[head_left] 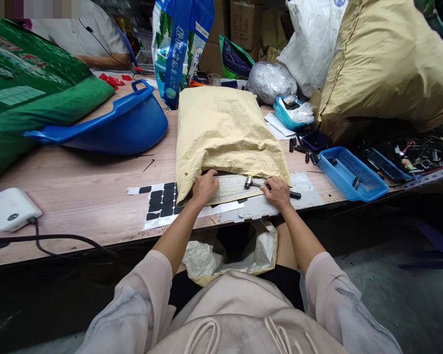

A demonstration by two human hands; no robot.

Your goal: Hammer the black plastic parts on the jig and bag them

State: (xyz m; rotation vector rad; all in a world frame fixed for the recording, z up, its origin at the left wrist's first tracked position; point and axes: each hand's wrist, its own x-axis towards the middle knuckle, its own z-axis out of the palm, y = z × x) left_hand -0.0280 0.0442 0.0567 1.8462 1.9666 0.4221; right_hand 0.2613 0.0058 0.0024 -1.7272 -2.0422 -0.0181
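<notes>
A tan woven sack (221,132) lies on the wooden table (77,196) in front of me, its open mouth facing me. My left hand (205,188) is curled at the sack's mouth, fingers pressed on a pale flat sheet (232,189) under the flap. My right hand (276,191) is closed on the handle of a small hammer (254,183), whose head rests on that sheet. A sheet of black square pads (162,200) lies just left of my left hand.
A blue plastic basin (125,123) and a green sack (25,93) lie at the left. A white box with a cable (11,209) sits near the left edge. A blue tray (350,172) stands right. Another person (84,34) sits across. A bag (229,255) hangs at my lap.
</notes>
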